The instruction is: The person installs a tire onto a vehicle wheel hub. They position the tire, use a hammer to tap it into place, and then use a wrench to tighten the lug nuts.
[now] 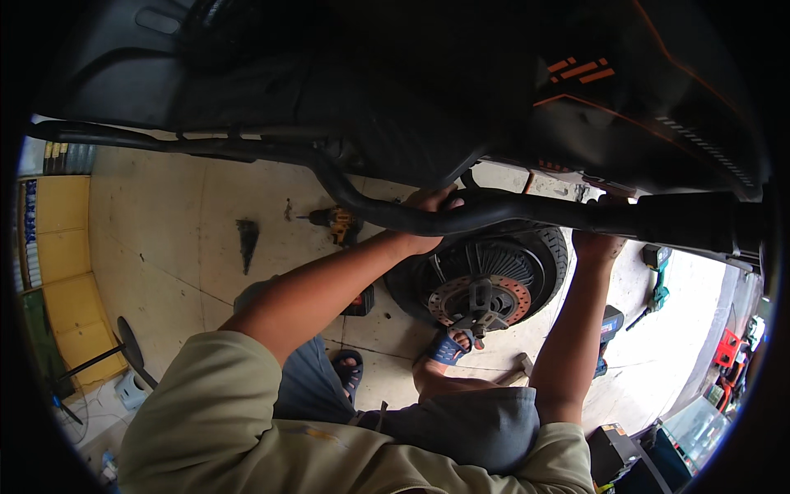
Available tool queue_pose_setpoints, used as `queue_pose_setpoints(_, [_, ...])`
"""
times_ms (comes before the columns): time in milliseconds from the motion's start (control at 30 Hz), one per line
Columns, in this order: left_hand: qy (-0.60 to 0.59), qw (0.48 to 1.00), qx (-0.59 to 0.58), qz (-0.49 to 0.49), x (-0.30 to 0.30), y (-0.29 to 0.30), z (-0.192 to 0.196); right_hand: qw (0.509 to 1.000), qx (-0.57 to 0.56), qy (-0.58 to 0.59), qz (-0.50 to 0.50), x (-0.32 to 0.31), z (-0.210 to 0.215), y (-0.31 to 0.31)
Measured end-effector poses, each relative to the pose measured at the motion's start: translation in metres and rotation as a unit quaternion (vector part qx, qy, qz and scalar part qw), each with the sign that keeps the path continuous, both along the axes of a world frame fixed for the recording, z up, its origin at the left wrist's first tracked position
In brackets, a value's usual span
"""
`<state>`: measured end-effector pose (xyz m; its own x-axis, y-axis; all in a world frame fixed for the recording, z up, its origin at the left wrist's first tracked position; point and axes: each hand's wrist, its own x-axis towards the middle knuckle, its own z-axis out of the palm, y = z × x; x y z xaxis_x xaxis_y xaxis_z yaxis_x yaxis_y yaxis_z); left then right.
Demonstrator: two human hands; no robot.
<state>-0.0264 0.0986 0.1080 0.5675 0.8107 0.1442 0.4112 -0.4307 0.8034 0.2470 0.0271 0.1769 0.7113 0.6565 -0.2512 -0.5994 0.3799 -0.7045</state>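
Note:
A bent black tube (494, 207) runs across the underside of a black motorbike or scooter body (329, 74) with orange markings. My left hand (429, 216) is closed round the tube's curved middle, its fingertips showing above it. Farther right, my right hand (599, 240) reaches up behind the same tube, and part of its fingers shows over the top edge; the tube hides the rest. Below and between my forearms is a wheel (539, 284) with a black tyre, a ribbed hub and a rusty brake disc (514, 298). It lies beside my sandalled foot (447, 350).
A yellow-black drill (339, 224) and a dark pointed part (247, 244) lie on the tiled floor to the left. On the right are a teal power tool (658, 284), a blue tool (607, 333) and a hammer (518, 369). A yellow cabinet (64, 255) stands far left.

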Motion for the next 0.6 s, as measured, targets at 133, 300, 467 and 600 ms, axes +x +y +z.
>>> queue_pose_setpoints(133, [0.061,0.994,-0.083,-0.036,-0.006,0.007,0.022,1.0,-0.009,-0.014,-0.02,-0.013,0.01,-0.005])
queue_pose_setpoints(300, [0.083,0.991,-0.094,-0.035,-0.007,0.003,0.007,0.999,0.018,-0.017,0.031,-0.026,0.022,-0.022])
queue_pose_setpoints(467, [0.048,0.994,-0.093,-0.02,-0.006,0.003,-0.003,0.989,0.076,-0.119,0.046,-0.061,0.038,-0.037])
queue_pose_setpoints(600, [-0.005,1.0,0.005,0.005,-0.002,0.003,-0.003,0.958,0.094,-0.266,0.043,-0.093,0.039,-0.063])
